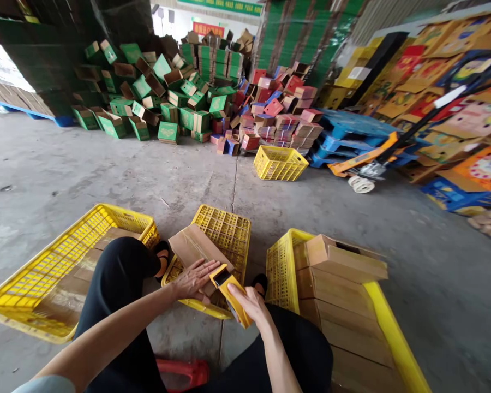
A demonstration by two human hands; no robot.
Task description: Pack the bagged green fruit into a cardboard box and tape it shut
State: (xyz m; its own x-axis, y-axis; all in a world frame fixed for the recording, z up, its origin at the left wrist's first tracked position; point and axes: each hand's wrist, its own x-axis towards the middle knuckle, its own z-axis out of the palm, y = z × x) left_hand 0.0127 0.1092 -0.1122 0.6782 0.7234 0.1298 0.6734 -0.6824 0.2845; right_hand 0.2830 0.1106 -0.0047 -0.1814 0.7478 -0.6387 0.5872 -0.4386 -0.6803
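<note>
My left hand (194,279) lies flat with fingers spread on a brown cardboard box (190,245) that rests on an overturned yellow plastic crate (229,232) between my knees. My right hand (251,303) is wrapped round a yellow tape dispenser (229,289), whose front end touches the near end of the box. My legs in black trousers frame the crate on both sides.
A yellow crate (36,273) with flat cardboard lies at left. Another yellow crate (393,338) at right holds stacked brown boxes (343,284). Farther off are a small yellow crate (280,162), heaps of green boxes (167,93) and red boxes (278,114), blue pallets and a pallet jack (364,164).
</note>
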